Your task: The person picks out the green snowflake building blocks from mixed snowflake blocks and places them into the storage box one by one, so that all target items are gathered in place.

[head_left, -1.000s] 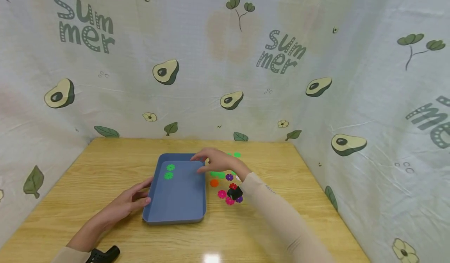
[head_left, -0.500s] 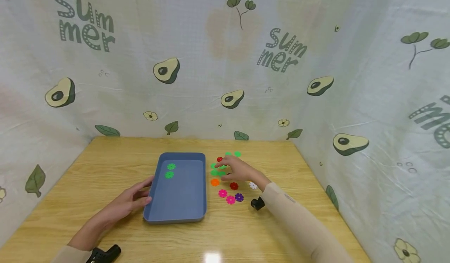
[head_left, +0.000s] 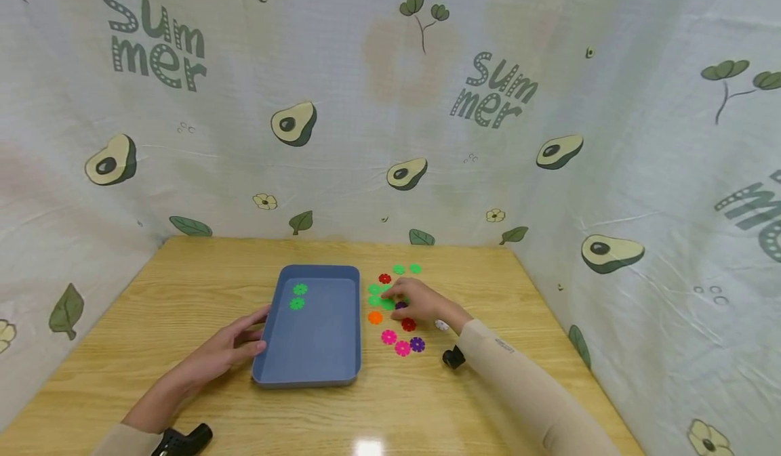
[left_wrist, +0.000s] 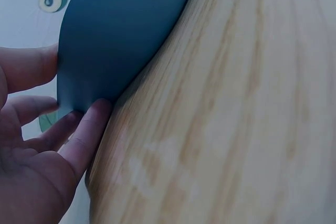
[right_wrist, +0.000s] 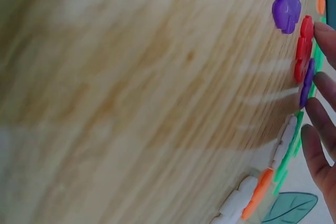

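The blue tray [head_left: 314, 347] lies flat, holding two green flower-shaped plastic pieces [head_left: 296, 303] near its far left corner. Against the tray's left outer wall [left_wrist: 121, 30] rest the fingertips of my left hand [head_left: 228, 346], spread apart. My right hand [head_left: 419, 300] is over the scattered pieces right of the tray, its forefinger at a cluster of green flower pieces [head_left: 375, 300]. Its thumb is beside a dark red piece [head_left: 408, 324]. The right wrist view has the fingers [right_wrist: 323, 119] separated, close to a red piece [right_wrist: 303, 51] and a purple piece [right_wrist: 307, 83].
Pink pieces [head_left: 388, 337], an orange piece [head_left: 375, 318] and a purple piece [head_left: 417, 344] lie nearer on the wooden table [head_left: 201, 280]. A white piece [head_left: 441, 325] sits under the right wrist. A printed cloth [head_left: 342, 104] encloses the back and sides.
My right hand has moved from above the tray's right rim to the loose pieces on the right and lowered there. The left hand stays at the tray's wall.
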{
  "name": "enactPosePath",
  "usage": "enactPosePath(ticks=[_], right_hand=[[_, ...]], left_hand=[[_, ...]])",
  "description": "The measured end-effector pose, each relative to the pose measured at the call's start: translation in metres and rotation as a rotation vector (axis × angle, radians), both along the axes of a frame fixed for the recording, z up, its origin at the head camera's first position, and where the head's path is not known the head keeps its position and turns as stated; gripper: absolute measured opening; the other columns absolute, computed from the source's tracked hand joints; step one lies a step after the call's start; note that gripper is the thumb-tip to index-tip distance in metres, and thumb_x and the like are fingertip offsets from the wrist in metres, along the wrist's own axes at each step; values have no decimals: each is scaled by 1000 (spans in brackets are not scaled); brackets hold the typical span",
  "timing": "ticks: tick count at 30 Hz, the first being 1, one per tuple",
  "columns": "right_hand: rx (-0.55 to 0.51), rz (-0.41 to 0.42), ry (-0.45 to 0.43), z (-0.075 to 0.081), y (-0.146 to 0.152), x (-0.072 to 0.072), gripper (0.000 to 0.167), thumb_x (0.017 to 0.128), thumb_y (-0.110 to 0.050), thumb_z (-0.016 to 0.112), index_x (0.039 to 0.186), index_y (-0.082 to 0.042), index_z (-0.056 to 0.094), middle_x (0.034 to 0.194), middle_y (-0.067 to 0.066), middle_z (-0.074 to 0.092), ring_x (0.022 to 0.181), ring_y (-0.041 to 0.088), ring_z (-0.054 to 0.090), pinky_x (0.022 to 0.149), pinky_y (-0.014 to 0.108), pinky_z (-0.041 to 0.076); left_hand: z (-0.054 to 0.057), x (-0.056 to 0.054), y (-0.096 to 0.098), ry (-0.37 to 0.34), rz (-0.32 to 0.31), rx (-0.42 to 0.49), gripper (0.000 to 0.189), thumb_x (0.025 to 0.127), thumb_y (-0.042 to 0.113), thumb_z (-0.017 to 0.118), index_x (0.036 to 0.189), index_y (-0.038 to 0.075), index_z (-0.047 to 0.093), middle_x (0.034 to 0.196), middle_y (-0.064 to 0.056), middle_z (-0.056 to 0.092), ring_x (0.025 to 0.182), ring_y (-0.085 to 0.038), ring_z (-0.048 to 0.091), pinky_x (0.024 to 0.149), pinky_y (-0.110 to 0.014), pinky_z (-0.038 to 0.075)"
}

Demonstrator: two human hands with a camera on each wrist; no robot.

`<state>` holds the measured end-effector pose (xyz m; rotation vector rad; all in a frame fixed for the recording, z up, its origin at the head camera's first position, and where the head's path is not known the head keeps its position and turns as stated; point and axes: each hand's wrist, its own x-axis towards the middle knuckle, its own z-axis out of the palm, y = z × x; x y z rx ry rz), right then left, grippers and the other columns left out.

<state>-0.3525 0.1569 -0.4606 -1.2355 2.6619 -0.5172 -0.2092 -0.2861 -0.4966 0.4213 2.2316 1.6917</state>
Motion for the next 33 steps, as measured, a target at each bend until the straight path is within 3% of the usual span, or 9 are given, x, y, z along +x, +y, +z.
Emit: enactPosePath(ticks=[11,25,33], right_hand=[[29,30,-26,-2,-3,-12,44,99,-23,79,139,-6,70,118,5,68,104,21,62,93,35,54],[1,46,-41,-1,0,-12,29,98,-17,79,126,-8,78,113,5,69,103,22,65,90,38,57],[44,96,9,3,-3,-12,24,98,-18,80,121,-10,80,109,4,71,99,23,65,86,33,56]], left_hand=[[0,1,-1,0,-5,9,77,110,22,62,172,16,17,175,-24,12,149,-54,35,99,-20,50],[-1,-2,3,9,-7,18,77,110,19,61,172,13,17,174,-26,14,149,-55,36,99,-20,50],[-2,0,2,14,-5,15,77,110,18,62,172,12,16,174,-27,14,149,-56,36,99,-19,50]])
